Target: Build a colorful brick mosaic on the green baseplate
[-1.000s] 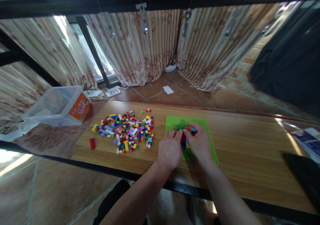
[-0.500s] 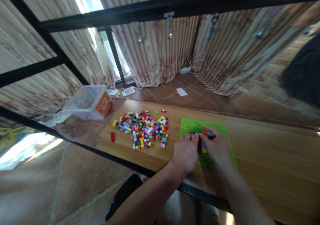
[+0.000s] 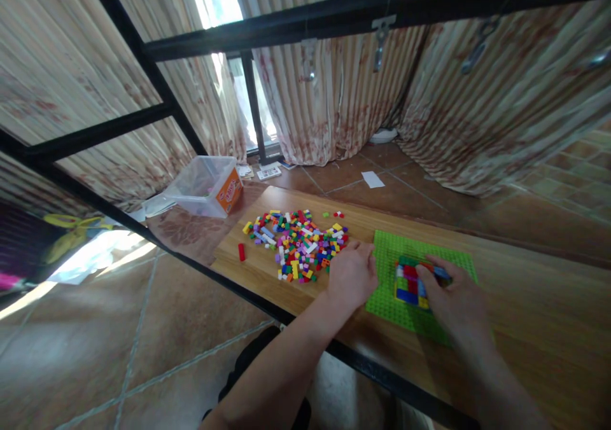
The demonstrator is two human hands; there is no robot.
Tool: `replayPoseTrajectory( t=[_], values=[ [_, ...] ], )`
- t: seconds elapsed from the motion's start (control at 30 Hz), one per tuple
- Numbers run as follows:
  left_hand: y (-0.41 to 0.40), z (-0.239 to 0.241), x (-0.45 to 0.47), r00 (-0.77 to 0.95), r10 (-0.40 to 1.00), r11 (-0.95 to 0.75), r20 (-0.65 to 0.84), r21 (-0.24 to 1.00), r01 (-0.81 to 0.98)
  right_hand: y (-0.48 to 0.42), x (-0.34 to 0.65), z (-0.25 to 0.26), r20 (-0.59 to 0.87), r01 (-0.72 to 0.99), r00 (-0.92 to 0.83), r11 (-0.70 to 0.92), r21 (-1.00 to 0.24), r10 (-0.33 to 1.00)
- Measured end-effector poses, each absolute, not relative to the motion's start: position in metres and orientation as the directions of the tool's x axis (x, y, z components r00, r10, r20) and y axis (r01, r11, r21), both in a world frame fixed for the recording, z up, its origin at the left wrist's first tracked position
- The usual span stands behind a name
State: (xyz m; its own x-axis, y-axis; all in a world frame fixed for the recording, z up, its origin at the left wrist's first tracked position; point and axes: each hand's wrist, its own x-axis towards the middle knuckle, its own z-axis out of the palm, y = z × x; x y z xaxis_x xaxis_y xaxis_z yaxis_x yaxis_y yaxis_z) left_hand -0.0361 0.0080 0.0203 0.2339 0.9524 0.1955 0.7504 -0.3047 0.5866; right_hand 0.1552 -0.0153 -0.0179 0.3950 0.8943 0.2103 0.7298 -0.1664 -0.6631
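Observation:
A green baseplate (image 3: 391, 306) lies on the wooden table (image 3: 525, 328). A small flat build of coloured bricks (image 3: 408, 285) sits on it. My right hand (image 3: 453, 299) rests on the right side of that build, fingertips touching its top edge. My left hand (image 3: 351, 276) lies on the table just left of the baseplate, at the right edge of the loose brick pile (image 3: 300, 242); its fingers are curled and whether they hold a brick I cannot tell.
A single red brick (image 3: 241, 252) lies apart at the pile's left. A clear plastic tub (image 3: 205, 187) with an orange label stands off the table's far left corner. Black metal bars (image 3: 334, 16) cross overhead. Curtains hang behind; papers lie on the tiled floor.
My left hand has left the brick build and moved left toward the loose pile. My right hand stays on the build. The camera has swung left.

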Motion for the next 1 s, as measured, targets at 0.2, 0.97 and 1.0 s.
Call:
replayPoseTrajectory(
  t=[0.2,0.97,1.0],
  values=[
    [0.026,0.022,-0.059,0.122,0.967,-0.235,0.225,0.595,0.768,-0.015,0.161,-0.015,0.131,0.736,0.428,-0.261,-0.624,0.894],
    [0.06,0.034,-0.227,-0.591,0.793,0.486,0.149,0.43,0.761,-0.009,0.173,-0.029,0.084,0.75,0.424,-0.298,-0.59,0.902],
    [0.06,0.033,-0.233,-0.596,0.791,0.502,0.137,0.413,0.76,-0.009,0.172,-0.027,0.086,0.754,0.419,-0.293,-0.588,0.904]
  ],
)
